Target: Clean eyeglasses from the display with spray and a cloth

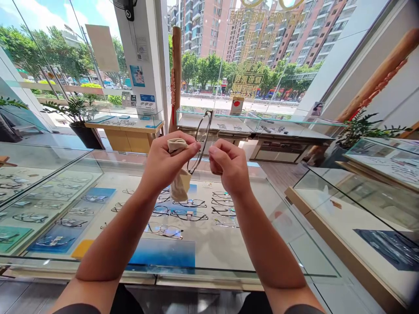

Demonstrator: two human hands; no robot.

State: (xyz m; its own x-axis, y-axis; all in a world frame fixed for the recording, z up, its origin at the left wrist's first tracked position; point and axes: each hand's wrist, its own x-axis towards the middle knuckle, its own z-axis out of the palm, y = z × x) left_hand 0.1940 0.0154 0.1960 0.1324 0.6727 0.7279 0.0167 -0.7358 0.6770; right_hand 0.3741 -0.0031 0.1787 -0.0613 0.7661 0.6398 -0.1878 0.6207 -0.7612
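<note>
My left hand [165, 159] is closed, with the thumb and fingers pinching a pair of eyeglasses [203, 130] by the frame. The glasses are held on edge in the air, above the glass display case. A beige cleaning cloth [180, 187] is bunched in the same hand, partly poking out above the fingers and hanging below them. Just right of the glasses, my right hand [231, 168] is closed with thumb against curled fingers. Whatever it may hold is hidden.
Beneath my hands is a glass display case [225, 257] with rows of eyeglasses [190, 215] inside. Further cases stand at right [307, 192] and by the window [212, 122]. A potted plant [81, 131] and a wooden post [176, 74] stand beyond.
</note>
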